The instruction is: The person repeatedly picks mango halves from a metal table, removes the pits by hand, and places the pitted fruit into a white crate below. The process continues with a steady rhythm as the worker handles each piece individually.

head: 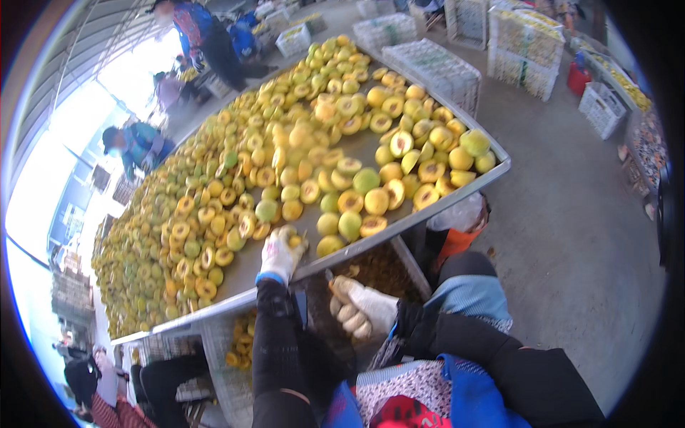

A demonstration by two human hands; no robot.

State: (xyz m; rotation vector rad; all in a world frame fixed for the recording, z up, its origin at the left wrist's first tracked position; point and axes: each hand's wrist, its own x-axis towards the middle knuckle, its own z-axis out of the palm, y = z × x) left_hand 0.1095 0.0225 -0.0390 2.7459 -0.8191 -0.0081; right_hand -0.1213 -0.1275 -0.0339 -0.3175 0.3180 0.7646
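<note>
A large metal-rimmed table [374, 239] carries a great many yellow and green peaches, many of them halves showing reddish centres. At its near edge, my left hand [280, 251] in a white glove is closed around a yellow peach piece [294, 241]. My right hand [361, 310], in a white and tan glove, is below the rim, its fingers curled around a small tool with an orange handle [333, 286]; the tool's tip is hard to make out. Whole peaches and halves [350, 226] lie just right of my left hand.
Under the table are a bin of dark scraps [380, 267] and a crate of peach halves [241, 342]. White plastic crates [433, 72] stand beyond the table. Co-workers [139, 144] are at the left side, and one person [203, 32] stands farther back.
</note>
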